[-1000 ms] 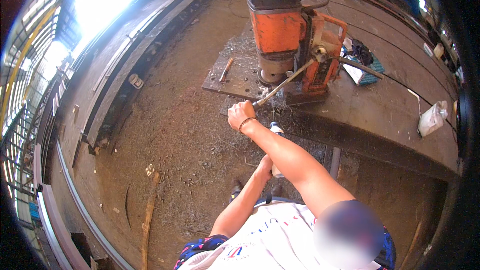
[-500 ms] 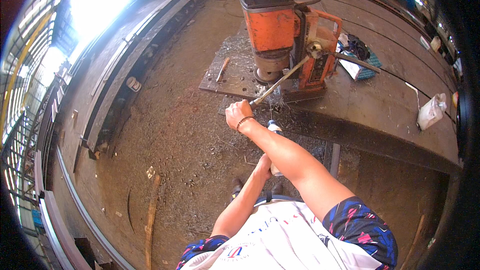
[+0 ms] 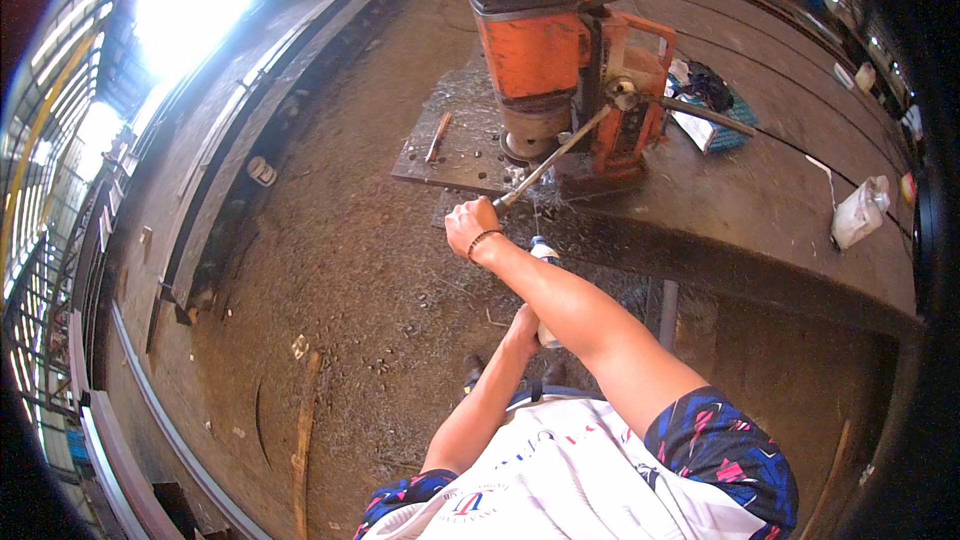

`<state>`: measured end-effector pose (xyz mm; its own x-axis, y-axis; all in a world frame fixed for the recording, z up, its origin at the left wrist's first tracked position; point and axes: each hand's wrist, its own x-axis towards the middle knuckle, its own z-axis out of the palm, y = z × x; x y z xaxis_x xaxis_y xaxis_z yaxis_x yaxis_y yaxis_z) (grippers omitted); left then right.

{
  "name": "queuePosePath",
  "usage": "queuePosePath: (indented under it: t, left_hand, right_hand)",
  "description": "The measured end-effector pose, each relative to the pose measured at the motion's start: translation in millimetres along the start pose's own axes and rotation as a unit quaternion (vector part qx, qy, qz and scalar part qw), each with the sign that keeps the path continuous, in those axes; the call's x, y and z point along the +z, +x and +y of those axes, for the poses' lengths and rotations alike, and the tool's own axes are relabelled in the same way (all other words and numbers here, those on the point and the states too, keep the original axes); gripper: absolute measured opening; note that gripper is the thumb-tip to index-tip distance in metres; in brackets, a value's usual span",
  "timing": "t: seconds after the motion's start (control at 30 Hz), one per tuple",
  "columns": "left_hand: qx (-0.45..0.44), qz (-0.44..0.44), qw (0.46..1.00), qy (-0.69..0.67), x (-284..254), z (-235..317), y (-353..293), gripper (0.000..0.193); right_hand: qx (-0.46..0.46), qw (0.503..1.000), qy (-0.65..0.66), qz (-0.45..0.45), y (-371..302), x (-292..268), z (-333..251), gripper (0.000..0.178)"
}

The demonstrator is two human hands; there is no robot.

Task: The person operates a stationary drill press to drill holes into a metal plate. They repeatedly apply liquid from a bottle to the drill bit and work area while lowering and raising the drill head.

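Note:
My right hand [image 3: 470, 227] is closed round the grip of a long feed lever [image 3: 555, 160] on an orange magnetic drill [image 3: 530, 55]. The drill stands upright on a drilled steel plate [image 3: 425, 162], and bright metal chips lie round its lower end. Beneath my right forearm, my left hand [image 3: 524, 328] is wrapped round a plastic bottle [image 3: 545, 252] with a blue top. The forearm covers the bottle's middle. A thin line, seemingly liquid, rises from the bottle's tip toward the drill.
A copper-coloured rod [image 3: 438, 138] rests on the plate. Right of the drill are a blue-and-white package [image 3: 715, 125] with dark cloth and a white jug [image 3: 860, 212]. Metal chips litter the ground, where a wooden stick [image 3: 305, 440] lies. Long steel beams [image 3: 240, 105] run along the left.
The whole view has shifted slightly, so things sit a little further left and up. Both hands keep their holds, with little visible movement of the lever or the bottle.

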<state>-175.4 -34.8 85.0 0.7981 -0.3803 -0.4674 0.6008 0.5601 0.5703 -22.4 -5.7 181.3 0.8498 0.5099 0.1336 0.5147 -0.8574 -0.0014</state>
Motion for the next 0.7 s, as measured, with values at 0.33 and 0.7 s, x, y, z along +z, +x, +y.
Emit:
queuePosePath:
  t: [0.33,0.7]
  left_hand:
    - [-0.023,0.011,0.998,0.048,-0.8,4.5,-2.8,0.039]
    - [-0.006,-0.02,1.0,0.017,2.1,4.8,-4.7,0.043]
  right_hand:
    - [-0.001,0.998,-0.013,-0.057,-0.8,-12.0,-3.2,0.023]
    - [0.01,0.999,-0.007,-0.037,0.4,-5.8,-3.5,0.022]
